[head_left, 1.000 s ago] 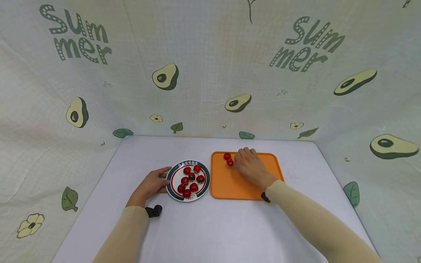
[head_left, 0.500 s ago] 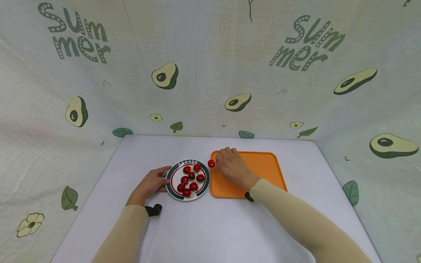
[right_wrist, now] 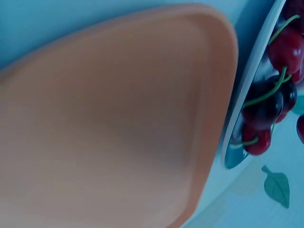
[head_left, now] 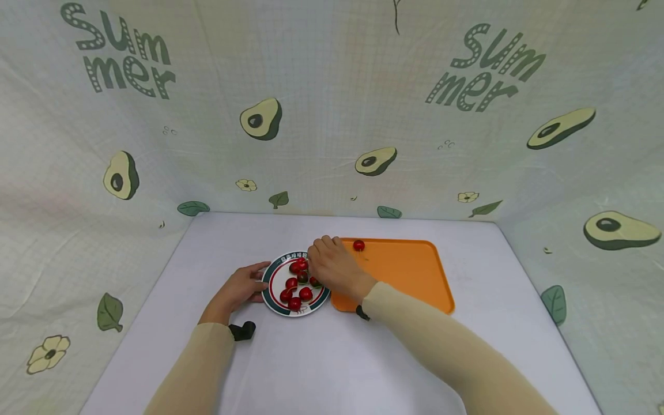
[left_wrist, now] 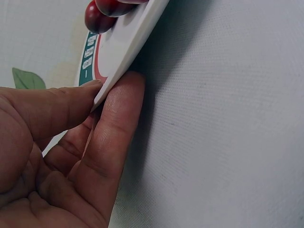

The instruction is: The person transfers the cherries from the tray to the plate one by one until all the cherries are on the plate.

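My left hand (head_left: 244, 288) pinches the left rim of a round plate (left_wrist: 142, 40), thumb above and fingers beneath. The plate is white with a green band and a red ring, and several dark red cherries (head_left: 291, 284) with green stems lie on it. Over the plate's right side is my right hand (head_left: 334, 268), its fingers bent and its back to the head camera. A red cherry (head_left: 302, 264) shows at its fingertips; the grip on it is hidden behind the hand. In the right wrist view this cherry (right_wrist: 301, 128) is cut by the right edge.
Right of the plate lies an orange tray (head_left: 399, 276) with a raised rim. One cherry (head_left: 358, 245) with a stem sits near its far left corner. A white cloth covers the table (head_left: 311, 363), and a printed curtain (head_left: 321, 115) stands behind it.
My right hand has carried a cherry left from the tray to above the plate. One cherry is left on the tray where two showed. My left hand has stayed at the plate rim.
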`<state>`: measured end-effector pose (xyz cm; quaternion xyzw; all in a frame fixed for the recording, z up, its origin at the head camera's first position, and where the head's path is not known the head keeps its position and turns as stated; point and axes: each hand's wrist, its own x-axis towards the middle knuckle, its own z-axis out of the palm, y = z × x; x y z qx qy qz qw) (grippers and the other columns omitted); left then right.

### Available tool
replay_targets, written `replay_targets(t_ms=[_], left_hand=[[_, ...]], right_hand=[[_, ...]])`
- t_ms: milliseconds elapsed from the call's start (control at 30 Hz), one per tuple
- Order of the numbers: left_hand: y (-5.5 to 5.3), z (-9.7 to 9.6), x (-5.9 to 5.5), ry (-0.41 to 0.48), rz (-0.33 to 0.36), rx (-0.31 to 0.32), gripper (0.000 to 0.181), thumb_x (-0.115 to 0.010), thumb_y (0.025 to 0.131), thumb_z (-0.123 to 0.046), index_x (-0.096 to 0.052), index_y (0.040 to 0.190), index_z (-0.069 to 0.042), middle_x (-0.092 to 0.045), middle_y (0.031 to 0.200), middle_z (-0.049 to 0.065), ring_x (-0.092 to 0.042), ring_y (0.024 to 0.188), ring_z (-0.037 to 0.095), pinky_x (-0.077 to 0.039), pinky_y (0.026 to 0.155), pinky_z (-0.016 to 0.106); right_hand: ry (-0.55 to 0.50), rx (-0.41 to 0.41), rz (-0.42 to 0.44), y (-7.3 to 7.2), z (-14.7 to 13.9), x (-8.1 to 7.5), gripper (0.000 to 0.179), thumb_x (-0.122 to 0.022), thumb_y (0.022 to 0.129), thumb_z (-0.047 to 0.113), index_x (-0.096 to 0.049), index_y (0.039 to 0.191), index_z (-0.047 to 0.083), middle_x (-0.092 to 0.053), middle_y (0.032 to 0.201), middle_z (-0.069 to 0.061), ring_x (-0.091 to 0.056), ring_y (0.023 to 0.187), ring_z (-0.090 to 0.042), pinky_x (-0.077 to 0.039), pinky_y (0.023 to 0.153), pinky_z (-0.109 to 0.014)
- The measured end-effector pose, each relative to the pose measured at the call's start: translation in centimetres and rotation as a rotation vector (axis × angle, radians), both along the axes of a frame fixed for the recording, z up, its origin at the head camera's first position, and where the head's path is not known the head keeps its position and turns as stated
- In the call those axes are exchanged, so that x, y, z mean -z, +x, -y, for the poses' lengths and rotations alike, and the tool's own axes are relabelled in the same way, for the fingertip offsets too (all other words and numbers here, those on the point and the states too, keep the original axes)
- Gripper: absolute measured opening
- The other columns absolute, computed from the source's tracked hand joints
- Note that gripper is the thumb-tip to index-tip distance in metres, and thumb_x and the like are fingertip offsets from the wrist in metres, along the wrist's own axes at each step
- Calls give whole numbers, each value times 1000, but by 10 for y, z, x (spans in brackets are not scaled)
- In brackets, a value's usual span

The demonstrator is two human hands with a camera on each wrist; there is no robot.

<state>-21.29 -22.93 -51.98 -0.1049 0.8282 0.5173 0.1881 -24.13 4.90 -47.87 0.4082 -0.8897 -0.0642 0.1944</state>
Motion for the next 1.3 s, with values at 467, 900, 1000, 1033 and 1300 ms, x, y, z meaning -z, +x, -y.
replay_targets(t_ms=[467, 900, 1000, 1033, 1300], left_hand=[[-1, -1, 4, 21, 11, -4, 67, -67, 99, -3, -47, 160, -19, -53, 142, 22, -67, 82, 19, -64, 73, 30], [0, -2, 2, 31, 13, -12, 68, -68, 98, -2, -47, 160, -19, -51, 144, 22, -67, 84, 19, -64, 72, 29], [0, -2, 1, 31, 12, -12, 68, -68, 98, -2, -47, 160, -19, -51, 143, 23, -67, 84, 19, -64, 72, 29], [1, -2, 1, 28, 13, -13, 68, -68, 98, -2, -47, 160, -19, -51, 144, 23, -67, 84, 19, -64, 72, 29], [1, 0, 0, 11, 2, -6, 67, -68, 99, -3, -47, 160, -18, -52, 143, 23, -67, 84, 19, -64, 73, 30]], right_hand=[[14, 22, 33, 0, 33, 20, 26, -60, 105, 35, -62, 110, 10, -58, 97, -2, -49, 93, -21, -44, 80, -31], [15, 42, 41, -2, 38, 31, 22, -53, 107, 32, -62, 108, 12, -58, 97, -1, -50, 92, -21, -42, 78, -31], [17, 47, 48, -2, 39, 32, 22, -51, 108, 32, -62, 107, 12, -58, 96, -1, -50, 92, -21, -41, 78, -31], [17, 48, 50, -2, 39, 32, 22, -51, 108, 31, -62, 107, 12, -58, 96, -1, -50, 92, -21, -42, 78, -30], [24, 58, 62, 1, 41, 31, 22, -53, 108, 32, -63, 107, 13, -57, 95, 0, -49, 91, -20, -40, 78, -30]])
